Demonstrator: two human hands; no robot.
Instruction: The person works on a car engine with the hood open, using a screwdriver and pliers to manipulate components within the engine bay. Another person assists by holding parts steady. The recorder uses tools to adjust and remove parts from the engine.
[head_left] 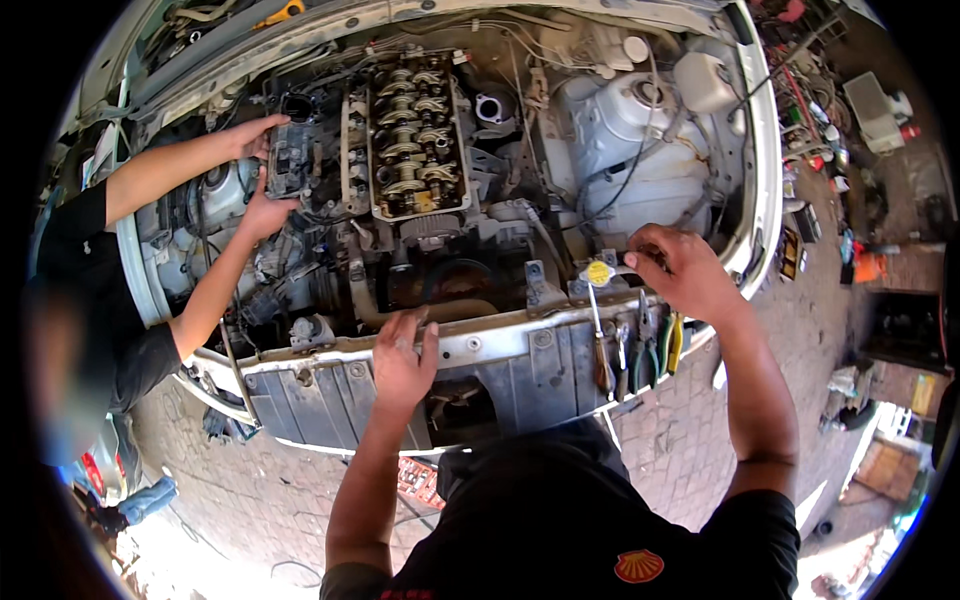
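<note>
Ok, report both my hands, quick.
Left hand: loosely open at the front bar, nothing seen in it.
Right hand: fingers curled beside the yellow cap; whether it holds anything cannot be told.

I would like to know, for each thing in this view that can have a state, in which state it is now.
Valve gear, uncovered
Left hand, loosely open, at the front crossbar
Right hand, fingers curled, beside the yellow cap; grip unclear
Yellow cap, seated or loose unclear
Pliers, side by side, handles toward the person
Dark engine part, gripped by a co-worker's hands
</note>
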